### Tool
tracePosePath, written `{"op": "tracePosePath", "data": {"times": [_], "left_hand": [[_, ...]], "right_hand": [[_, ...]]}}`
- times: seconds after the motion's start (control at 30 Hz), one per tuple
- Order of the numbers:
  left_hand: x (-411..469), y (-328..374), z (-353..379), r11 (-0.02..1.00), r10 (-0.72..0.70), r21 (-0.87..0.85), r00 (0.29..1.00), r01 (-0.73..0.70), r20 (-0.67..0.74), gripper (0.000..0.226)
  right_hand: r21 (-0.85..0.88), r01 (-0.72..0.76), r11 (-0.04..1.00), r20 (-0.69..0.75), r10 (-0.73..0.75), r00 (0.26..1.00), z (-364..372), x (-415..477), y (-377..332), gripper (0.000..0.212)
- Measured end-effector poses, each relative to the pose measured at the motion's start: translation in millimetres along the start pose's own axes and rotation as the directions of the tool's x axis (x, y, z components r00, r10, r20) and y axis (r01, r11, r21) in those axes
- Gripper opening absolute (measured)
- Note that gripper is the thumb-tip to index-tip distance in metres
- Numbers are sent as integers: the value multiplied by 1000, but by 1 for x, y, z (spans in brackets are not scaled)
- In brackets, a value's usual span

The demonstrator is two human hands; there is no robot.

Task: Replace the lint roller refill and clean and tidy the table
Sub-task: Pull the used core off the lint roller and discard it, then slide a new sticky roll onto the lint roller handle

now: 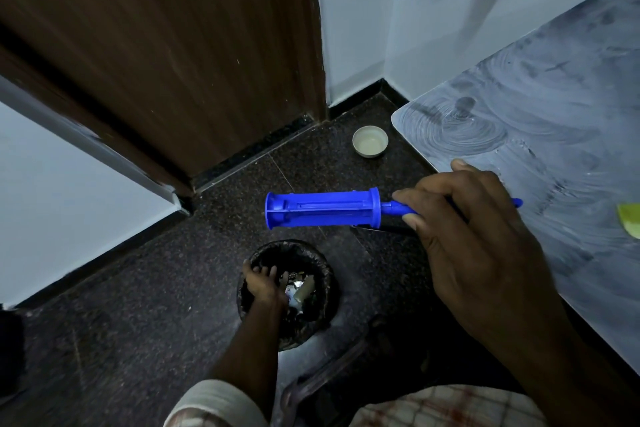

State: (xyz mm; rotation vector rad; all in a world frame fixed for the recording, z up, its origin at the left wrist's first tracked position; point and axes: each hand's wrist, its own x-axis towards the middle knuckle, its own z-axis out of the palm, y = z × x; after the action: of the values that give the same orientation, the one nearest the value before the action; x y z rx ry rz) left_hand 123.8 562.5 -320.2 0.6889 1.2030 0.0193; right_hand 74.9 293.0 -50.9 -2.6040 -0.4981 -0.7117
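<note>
The right hand (478, 236) grips the handle of the blue roller (322, 210), fingers curled over the top of it and the thumb underneath. The handle's tip pokes out behind the knuckles, over the edge of the table (554, 97). The roller's drum juts out ahead of the fingertips, held level in the air above the floor (138, 288); it is bare plastic, ribs and slots showing, with no sticky sheet round it. Well below those fingers, the left hand (263, 284) reaches down into the black bin (323, 265) that stands on the floor, its fingers (265, 270) spread apart and loosely bent, closed on nothing. Just beyond their tips, among the scraps inside the bin, lies a pale tube (304, 291), near the fingers but not touching them. The table top behind the right hand is grey and streaked with swirling smears, and a yellow-green thing (630, 219) lies on it past the handle's tip, cut off by the frame. Beyond the drum, a small cream bowl (370, 141) sits on the floor close to the table corner, with a brown door (156, 46) farther off.
</note>
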Motion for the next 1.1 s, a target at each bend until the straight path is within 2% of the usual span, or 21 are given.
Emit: {"op": "tracePosePath", "data": {"times": [0.2, 0.37, 0.5, 0.73, 0.93, 1.1], "left_hand": [[-12, 12, 41, 991, 44, -129, 998, -36, 55, 68], [-32, 27, 76, 981, 78, -192, 977, -40, 196, 67], [-62, 44, 108, 968, 127, -246, 944, -51, 304, 50], [-123, 71, 152, 930, 167, -364, 816, 56, 553, 56], [-209, 85, 188, 942, 224, -337, 742, 3, 632, 56], [-278, 77, 208, 965, 251, -244, 611, -97, 751, 50]], "right_hand": [[-2, -3, 1000, -31, 3, 1000, -5, 1, 2, 21], [-1, -1, 1000, -60, 1, 998, -11, -2, 3, 21], [-11, -7, 1000, -81, 6, 997, -18, -1, 3, 20], [-44, -45, 998, -88, 41, 995, -36, 2, 5, 21], [-95, -71, 993, -138, 57, 989, -60, 2, 13, 21], [-143, -150, 978, -210, 118, 971, -94, -11, 27, 29]]}}
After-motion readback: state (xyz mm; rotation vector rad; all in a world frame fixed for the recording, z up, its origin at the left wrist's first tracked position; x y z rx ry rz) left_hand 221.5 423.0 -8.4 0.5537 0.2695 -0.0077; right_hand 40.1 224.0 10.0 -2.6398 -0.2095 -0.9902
